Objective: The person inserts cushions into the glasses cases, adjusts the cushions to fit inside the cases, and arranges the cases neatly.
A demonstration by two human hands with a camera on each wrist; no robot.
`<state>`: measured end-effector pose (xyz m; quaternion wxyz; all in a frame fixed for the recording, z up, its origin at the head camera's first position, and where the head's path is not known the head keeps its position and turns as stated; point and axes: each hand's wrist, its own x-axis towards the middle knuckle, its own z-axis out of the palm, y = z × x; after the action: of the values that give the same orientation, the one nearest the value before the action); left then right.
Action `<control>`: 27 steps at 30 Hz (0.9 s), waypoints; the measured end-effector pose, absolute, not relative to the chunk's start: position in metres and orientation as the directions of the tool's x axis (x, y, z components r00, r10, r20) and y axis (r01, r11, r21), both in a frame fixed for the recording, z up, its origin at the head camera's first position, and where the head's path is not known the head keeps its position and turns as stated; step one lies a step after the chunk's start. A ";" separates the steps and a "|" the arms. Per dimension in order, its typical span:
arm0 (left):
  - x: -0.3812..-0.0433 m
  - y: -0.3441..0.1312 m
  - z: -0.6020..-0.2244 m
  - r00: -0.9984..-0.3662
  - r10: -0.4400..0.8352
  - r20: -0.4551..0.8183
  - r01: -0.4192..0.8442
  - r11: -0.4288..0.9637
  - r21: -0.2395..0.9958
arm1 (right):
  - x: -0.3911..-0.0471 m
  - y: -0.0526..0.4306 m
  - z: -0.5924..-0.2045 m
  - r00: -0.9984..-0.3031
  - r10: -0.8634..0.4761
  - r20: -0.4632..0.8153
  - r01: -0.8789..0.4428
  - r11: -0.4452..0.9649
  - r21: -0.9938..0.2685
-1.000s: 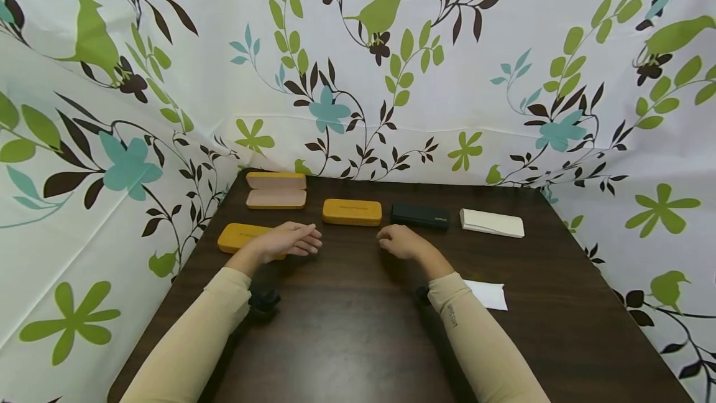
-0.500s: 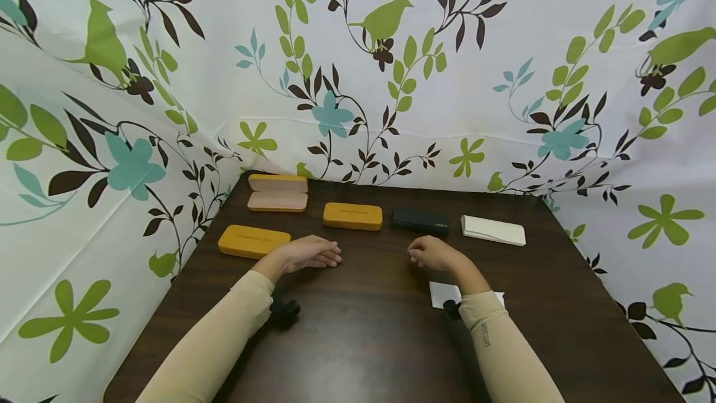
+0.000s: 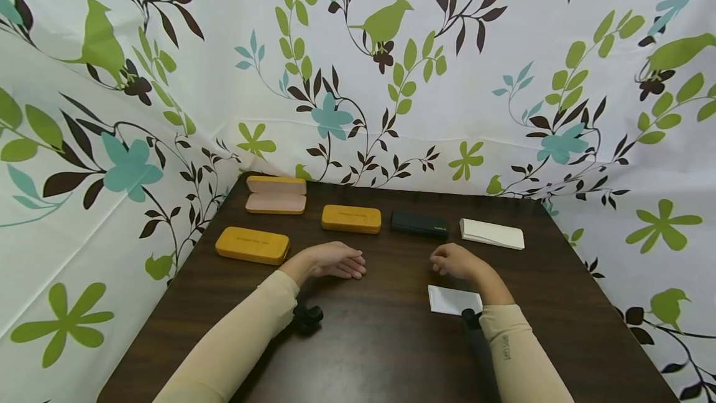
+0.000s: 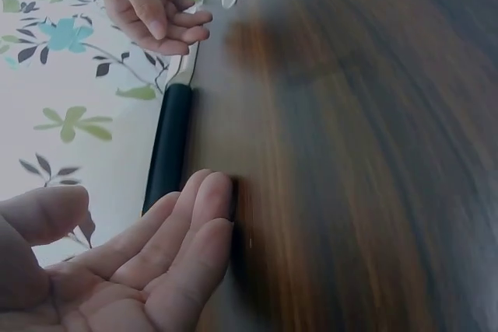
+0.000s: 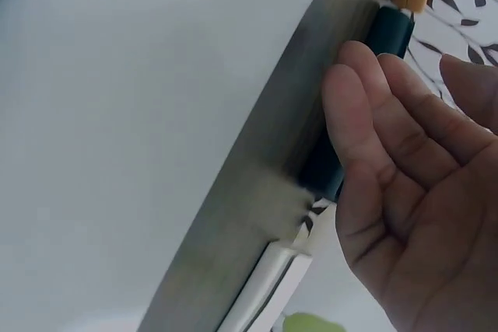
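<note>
My left hand (image 3: pixel 335 261) hovers over the table with relaxed fingers and holds nothing. To its left lies a closed yellow hard case (image 3: pixel 253 245), seemingly for glasses; another closed yellow case (image 3: pixel 351 219) sits beyond it. My right hand (image 3: pixel 458 264), loosely curled and holding nothing, is in front of a dark green-black case (image 3: pixel 419 224) and a cream case (image 3: pixel 492 233). Just below that hand lies a flat white cloth or paper (image 3: pixel 454 300); it fills much of the right wrist view. The left wrist view also shows the dark case (image 4: pixel 169 141) beyond my fingers.
An open yellow case (image 3: pixel 276 195) with pale pink lining stands at the table's far left corner. The dark wooden table (image 3: pixel 380 353) ends against a patterned curtain (image 3: pixel 391 111) at the back. Black camera mounts (image 3: pixel 307 317) hang under the wrists.
Both hands have moved right and a little toward me. The left yellow case and most of the white cloth or paper have come into sight from behind the arms. The cases stay put.
</note>
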<state>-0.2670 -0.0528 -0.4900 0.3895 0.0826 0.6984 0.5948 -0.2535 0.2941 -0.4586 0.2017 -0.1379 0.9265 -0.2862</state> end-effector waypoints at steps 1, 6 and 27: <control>-0.267 -0.049 -0.490 -0.679 0.581 -0.449 -0.351 0.280 0.893 | -0.253 0.297 -0.459 -0.885 -0.362 -0.293 -0.135 0.802 -0.582; -0.264 -0.028 -0.486 -0.663 0.589 -0.462 -0.359 0.293 0.886 | -0.250 0.309 -0.460 -0.905 -0.323 -0.276 -0.119 0.816 -0.566; -0.264 0.032 -0.488 -0.674 0.615 -0.410 -0.263 0.320 0.910 | -0.232 0.367 -0.468 -0.960 -0.168 -0.226 -0.039 0.874 -0.484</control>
<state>-0.2642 0.0319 -0.4876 0.3848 0.1230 0.7155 0.5701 -0.2318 0.3669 -0.4678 0.1316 -0.0539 0.9591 -0.2448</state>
